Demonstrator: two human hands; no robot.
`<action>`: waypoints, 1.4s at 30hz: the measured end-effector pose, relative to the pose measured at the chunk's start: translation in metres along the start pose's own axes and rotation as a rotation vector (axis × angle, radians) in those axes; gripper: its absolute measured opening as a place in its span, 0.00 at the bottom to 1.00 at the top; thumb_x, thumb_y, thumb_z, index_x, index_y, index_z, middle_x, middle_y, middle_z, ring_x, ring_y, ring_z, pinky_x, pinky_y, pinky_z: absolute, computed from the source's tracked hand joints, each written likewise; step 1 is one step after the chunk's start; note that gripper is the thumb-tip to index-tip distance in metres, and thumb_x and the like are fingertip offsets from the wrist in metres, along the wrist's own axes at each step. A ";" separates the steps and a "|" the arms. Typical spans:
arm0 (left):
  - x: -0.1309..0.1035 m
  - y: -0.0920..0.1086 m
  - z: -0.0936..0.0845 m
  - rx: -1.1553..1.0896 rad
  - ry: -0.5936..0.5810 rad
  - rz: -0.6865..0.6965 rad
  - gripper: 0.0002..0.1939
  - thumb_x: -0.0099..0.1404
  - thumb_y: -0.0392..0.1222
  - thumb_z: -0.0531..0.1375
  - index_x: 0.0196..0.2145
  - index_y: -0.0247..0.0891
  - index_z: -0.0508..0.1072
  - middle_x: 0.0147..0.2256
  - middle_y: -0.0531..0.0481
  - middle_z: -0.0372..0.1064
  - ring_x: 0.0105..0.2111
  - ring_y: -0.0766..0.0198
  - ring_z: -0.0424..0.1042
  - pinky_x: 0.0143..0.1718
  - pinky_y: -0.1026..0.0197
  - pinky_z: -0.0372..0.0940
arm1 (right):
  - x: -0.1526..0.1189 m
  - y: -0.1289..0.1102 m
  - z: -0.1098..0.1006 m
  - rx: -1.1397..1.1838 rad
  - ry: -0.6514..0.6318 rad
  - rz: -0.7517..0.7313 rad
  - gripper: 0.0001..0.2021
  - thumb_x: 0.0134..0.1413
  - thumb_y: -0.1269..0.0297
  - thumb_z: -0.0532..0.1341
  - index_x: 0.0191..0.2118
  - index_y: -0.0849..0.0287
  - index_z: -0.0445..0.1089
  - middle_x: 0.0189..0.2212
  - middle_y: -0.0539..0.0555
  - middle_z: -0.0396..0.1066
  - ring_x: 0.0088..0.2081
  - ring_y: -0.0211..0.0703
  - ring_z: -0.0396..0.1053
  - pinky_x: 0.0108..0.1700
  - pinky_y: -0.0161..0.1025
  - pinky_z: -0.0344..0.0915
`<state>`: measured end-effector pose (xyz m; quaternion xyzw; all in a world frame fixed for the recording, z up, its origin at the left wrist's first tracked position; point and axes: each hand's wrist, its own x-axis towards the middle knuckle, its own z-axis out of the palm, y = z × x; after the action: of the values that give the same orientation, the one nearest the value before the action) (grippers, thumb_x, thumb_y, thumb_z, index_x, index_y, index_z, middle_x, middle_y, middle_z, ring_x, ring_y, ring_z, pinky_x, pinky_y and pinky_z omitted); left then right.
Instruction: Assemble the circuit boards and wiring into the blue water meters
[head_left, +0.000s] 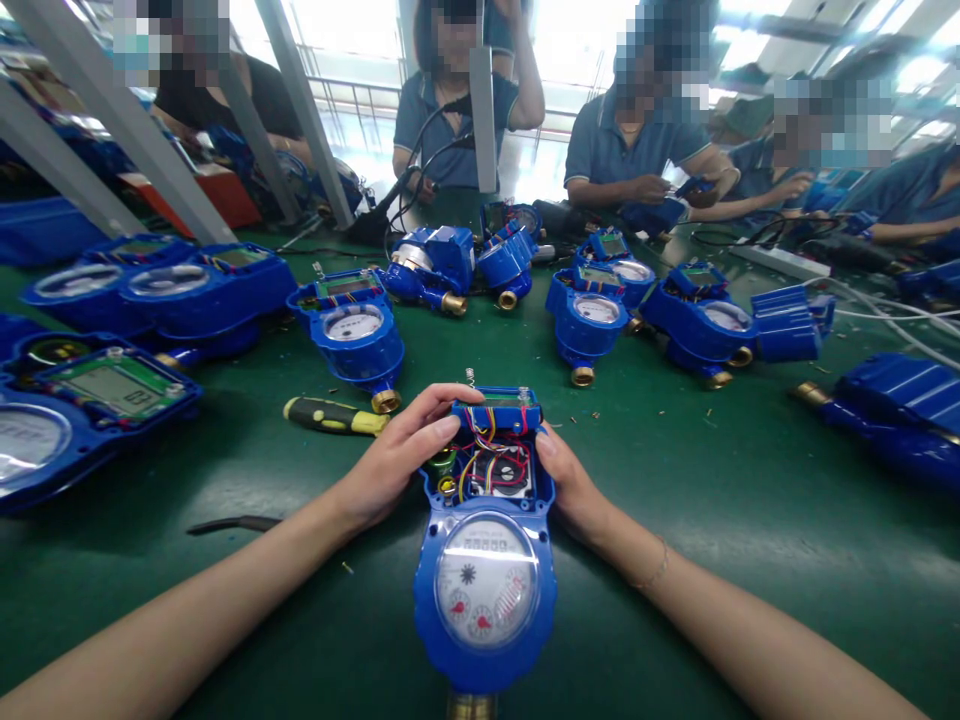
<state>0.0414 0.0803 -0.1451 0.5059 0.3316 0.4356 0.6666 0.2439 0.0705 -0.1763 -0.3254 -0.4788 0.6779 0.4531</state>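
A blue water meter (424, 600) lies in front of me, its round dial facing up and its brass end toward me. Its electronics compartment is uncovered, showing coloured wires, a green battery (441, 464) and a black-and-white part. My left hand (397, 450) holds the blue-framed circuit board (496, 398) by its left side, thumb in front and fingers on top. On the other side, my right hand (574, 480) grips the meter's upper right edge, with the thumb by the board's right end. The board is tilted up above the compartment. A small spring stands at its far edge.
A yellow-and-black screwdriver (337, 415) lies left of my hands, near a dark tool tip (232, 524). Several blue meters stand around, including one with a lit display (105, 390) at left. Small screws lie scattered. Across the table, several people (637, 150) work among cables and metal posts.
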 end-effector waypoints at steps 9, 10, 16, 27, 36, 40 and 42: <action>0.001 -0.001 -0.001 -0.010 0.024 -0.010 0.13 0.66 0.47 0.59 0.48 0.47 0.71 0.46 0.51 0.72 0.41 0.59 0.71 0.46 0.59 0.63 | 0.001 0.001 -0.002 0.019 -0.009 -0.008 0.26 0.60 0.46 0.61 0.57 0.55 0.62 0.55 0.57 0.69 0.53 0.52 0.69 0.59 0.52 0.61; 0.001 -0.001 0.000 -0.010 0.025 -0.011 0.13 0.66 0.47 0.59 0.48 0.47 0.71 0.46 0.51 0.72 0.41 0.59 0.71 0.45 0.59 0.64 | 0.001 0.001 -0.002 0.016 -0.005 -0.005 0.26 0.59 0.45 0.61 0.57 0.55 0.62 0.55 0.57 0.69 0.54 0.52 0.68 0.59 0.52 0.61; 0.000 -0.001 0.000 -0.009 0.024 -0.008 0.12 0.67 0.47 0.59 0.48 0.47 0.72 0.45 0.51 0.72 0.42 0.60 0.70 0.46 0.60 0.63 | 0.001 0.002 -0.003 0.015 -0.033 -0.033 0.21 0.63 0.49 0.59 0.56 0.53 0.64 0.52 0.54 0.71 0.53 0.49 0.69 0.57 0.47 0.64; 0.001 -0.001 0.000 -0.011 0.029 -0.013 0.12 0.66 0.47 0.59 0.48 0.47 0.71 0.46 0.51 0.73 0.43 0.59 0.71 0.46 0.60 0.63 | 0.000 -0.003 0.000 0.024 -0.035 -0.026 0.22 0.62 0.48 0.59 0.56 0.54 0.64 0.52 0.55 0.71 0.52 0.49 0.69 0.56 0.46 0.63; 0.000 -0.002 -0.001 -0.004 0.041 -0.009 0.13 0.66 0.48 0.60 0.48 0.47 0.71 0.45 0.51 0.73 0.42 0.58 0.71 0.45 0.59 0.63 | 0.001 -0.002 0.000 -0.006 -0.043 -0.051 0.23 0.62 0.47 0.59 0.55 0.56 0.65 0.51 0.56 0.71 0.52 0.50 0.69 0.57 0.48 0.63; 0.002 -0.002 -0.001 -0.004 0.032 -0.008 0.13 0.66 0.47 0.59 0.48 0.47 0.71 0.45 0.51 0.73 0.42 0.59 0.71 0.46 0.59 0.63 | 0.001 -0.001 -0.001 -0.009 -0.032 -0.055 0.22 0.62 0.48 0.59 0.55 0.54 0.65 0.52 0.55 0.70 0.52 0.50 0.69 0.58 0.48 0.63; 0.002 -0.001 -0.001 -0.001 0.030 -0.012 0.13 0.66 0.47 0.59 0.48 0.48 0.71 0.46 0.52 0.72 0.42 0.60 0.71 0.47 0.60 0.63 | 0.001 -0.001 0.000 0.003 -0.032 -0.042 0.22 0.62 0.48 0.59 0.56 0.54 0.65 0.52 0.55 0.71 0.52 0.50 0.69 0.57 0.48 0.63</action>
<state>0.0417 0.0821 -0.1467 0.4972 0.3441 0.4393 0.6644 0.2444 0.0715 -0.1751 -0.3037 -0.4916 0.6740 0.4602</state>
